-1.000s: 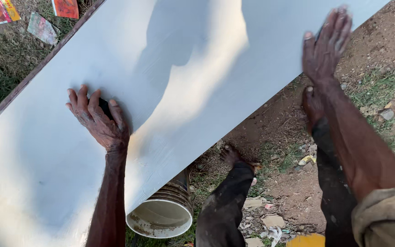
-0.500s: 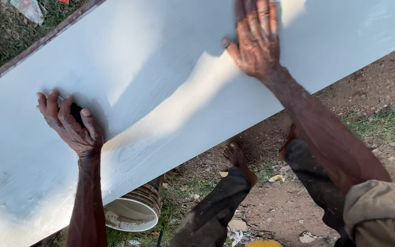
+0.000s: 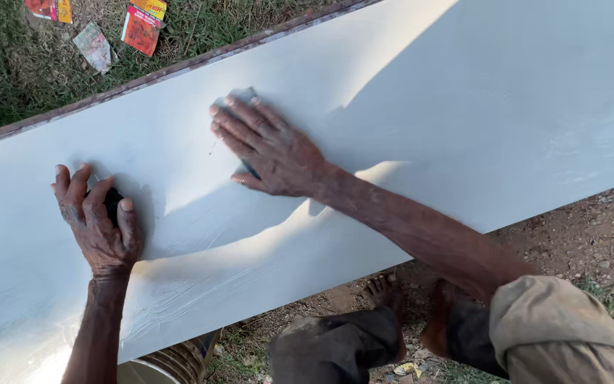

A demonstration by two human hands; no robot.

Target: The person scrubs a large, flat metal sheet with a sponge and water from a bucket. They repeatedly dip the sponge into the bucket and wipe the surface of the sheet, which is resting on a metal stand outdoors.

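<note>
A long white-coated board [image 3: 463,107] lies slantwise across the view. My right hand [image 3: 271,146] lies flat on its middle, palm down, pressing a grey abrasive sheet [image 3: 241,95] whose edges show past the fingertips and under the thumb. My left hand [image 3: 97,224] rests on the board's left part with fingers spread, and a small dark object [image 3: 112,203] shows under them. Faint streaks mark the coating near the board's lower left edge.
A ribbed bucket [image 3: 172,364] stands under the board's near edge. My bare feet [image 3: 385,291] and dark trouser legs are on brown dirt below. Beyond the board's rusty far edge [image 3: 179,67] is grass with coloured wrappers [image 3: 143,25].
My right hand has swept left along the board, from beyond its right side to its middle. My left hand has stayed pressed on the board's left part.
</note>
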